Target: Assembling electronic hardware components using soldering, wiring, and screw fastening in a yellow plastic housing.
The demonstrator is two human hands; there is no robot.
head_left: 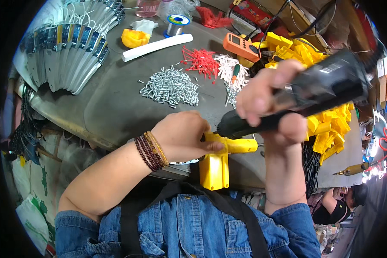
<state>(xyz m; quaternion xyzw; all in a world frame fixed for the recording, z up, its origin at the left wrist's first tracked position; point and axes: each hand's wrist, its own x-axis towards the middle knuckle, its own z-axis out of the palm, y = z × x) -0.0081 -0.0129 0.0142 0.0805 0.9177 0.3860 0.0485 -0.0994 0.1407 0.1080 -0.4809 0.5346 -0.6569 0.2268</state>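
My left hand (187, 136) is closed around a yellow plastic housing (215, 170) at the table's near edge, its thumb lying across the top. A short yellow arm of the housing points right. My right hand (271, 96) grips a black cordless power screwdriver (327, 84), slightly blurred, with its fingers wrapped round the body. The tool's dark nose comes down to the upper end of the housing, beside my left fingers. Whether its tip touches a screw there is hidden. Just beyond my left hand lies a heap of silver screws (170, 87).
Red (201, 60) and white small parts (232, 69) lie behind the screws, near a green-handled screwdriver (235, 73). An orange meter (241, 46), a solder spool (176, 26) and a white bar (158, 47) sit farther back. Yellow shells (335, 124) pile up at right; metal blades (64, 56) at left.
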